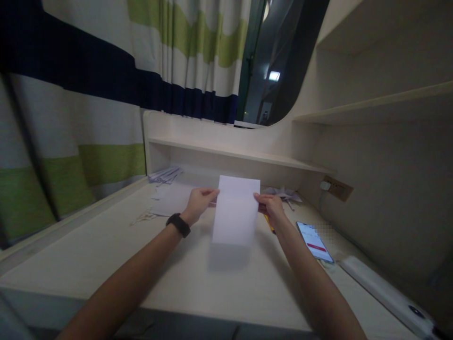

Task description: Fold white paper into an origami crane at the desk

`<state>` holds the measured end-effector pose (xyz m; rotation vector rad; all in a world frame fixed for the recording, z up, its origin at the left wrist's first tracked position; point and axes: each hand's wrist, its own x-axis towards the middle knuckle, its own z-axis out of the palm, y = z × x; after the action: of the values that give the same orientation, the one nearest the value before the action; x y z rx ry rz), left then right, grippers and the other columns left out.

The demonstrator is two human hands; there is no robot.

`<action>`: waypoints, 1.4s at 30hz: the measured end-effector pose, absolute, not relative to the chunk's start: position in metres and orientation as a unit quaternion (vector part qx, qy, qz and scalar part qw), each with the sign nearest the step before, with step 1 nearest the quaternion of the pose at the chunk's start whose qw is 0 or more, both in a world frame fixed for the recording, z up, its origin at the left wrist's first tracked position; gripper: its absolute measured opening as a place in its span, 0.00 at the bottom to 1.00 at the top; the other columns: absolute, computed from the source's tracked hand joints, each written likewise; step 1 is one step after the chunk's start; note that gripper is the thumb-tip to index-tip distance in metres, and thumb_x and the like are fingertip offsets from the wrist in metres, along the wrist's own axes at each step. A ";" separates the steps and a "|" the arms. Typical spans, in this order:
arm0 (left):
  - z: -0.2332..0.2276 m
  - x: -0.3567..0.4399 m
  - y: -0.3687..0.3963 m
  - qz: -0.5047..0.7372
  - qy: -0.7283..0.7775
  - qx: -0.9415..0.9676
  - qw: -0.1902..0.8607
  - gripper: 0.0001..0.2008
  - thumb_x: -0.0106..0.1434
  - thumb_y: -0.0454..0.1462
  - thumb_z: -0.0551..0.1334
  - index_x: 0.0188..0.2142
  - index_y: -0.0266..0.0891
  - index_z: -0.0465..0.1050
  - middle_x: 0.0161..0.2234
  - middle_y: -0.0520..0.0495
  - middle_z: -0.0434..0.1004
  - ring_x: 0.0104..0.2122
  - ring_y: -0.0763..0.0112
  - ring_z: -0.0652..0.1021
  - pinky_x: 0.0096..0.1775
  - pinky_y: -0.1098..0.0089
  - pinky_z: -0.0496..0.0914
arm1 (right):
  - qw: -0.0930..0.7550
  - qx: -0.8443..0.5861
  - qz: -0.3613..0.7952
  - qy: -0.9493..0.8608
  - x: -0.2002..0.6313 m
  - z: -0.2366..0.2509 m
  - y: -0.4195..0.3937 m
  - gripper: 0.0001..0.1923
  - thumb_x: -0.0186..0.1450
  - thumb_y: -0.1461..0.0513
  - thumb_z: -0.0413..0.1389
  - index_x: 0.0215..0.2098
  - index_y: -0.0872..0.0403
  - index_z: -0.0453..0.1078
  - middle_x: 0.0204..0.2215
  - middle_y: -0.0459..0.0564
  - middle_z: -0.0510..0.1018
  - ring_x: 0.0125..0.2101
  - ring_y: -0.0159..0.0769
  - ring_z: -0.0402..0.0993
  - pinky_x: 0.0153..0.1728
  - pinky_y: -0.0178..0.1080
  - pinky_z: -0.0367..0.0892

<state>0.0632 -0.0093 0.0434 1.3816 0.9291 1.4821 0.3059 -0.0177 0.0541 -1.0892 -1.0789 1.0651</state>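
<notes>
— Two hands on one thing, is that right?

— Yes. The left hand (198, 200) and the right hand (269, 204) hold a white sheet of paper (235, 211) between them, lifted off the desk (106, 255) with its shadow falling on the wood just beneath.

— How do the fingers sit?

— The left hand pinches the sheet's edge at 9 o'clock, thumb on the near face, the other fingers curled behind. The right hand pinches the opposite edge at 3 o'clock in the same way. Both grips lie near the top of the sheet, and the lower part hangs free, tilted toward the person.

— Anything on the wrists?

— A black wristband (179, 224) circles the left one.

— What lies round about?

— From the sheet, at 4 o'clock a phone (314, 242) rests flat on the desk with its screen lit. Farther out at 4 o'clock a long white bar-shaped object (385, 295) lies along the desk's edge. At 10 o'clock some loose papers (165, 174) sit under the low shelf (233, 153), and at 2 o'clock, behind the right hand, a folded white paper piece (283, 192) rests. Something yellow shows just under the right hand; what it is cannot be told.

— And beyond the desk?

— A striped curtain (106, 94) in white, green and dark blue hangs at 10 o'clock, and a wall socket (338, 188) sits at 2 o'clock.
</notes>
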 end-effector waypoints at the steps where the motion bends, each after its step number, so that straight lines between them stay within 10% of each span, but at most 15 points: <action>1: 0.041 0.064 -0.009 0.594 0.376 0.554 0.447 0.19 0.49 0.47 0.69 0.31 0.31 0.77 0.29 0.40 0.79 0.27 0.67 0.77 0.29 0.69 0.73 | 0.602 -0.476 0.449 -0.458 0.304 0.052 -0.017 0.13 0.45 0.58 0.68 0.21 0.57 0.71 0.21 0.50 0.78 0.20 0.33 0.72 0.23 0.34 0.70; 42: 0.036 0.060 -0.007 0.624 0.408 0.524 0.411 0.16 0.44 0.42 0.72 0.28 0.31 0.78 0.26 0.42 0.79 0.24 0.70 0.76 0.29 0.70 0.72 | 0.562 -0.492 0.478 -0.462 0.301 0.042 -0.018 0.10 0.46 0.60 0.67 0.22 0.58 0.73 0.22 0.51 0.79 0.21 0.34 0.75 0.26 0.34 0.72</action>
<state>0.0595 -0.0072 0.0362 1.3181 1.0270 1.5714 0.3011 -0.0179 0.0417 -1.1576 -1.0883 1.1254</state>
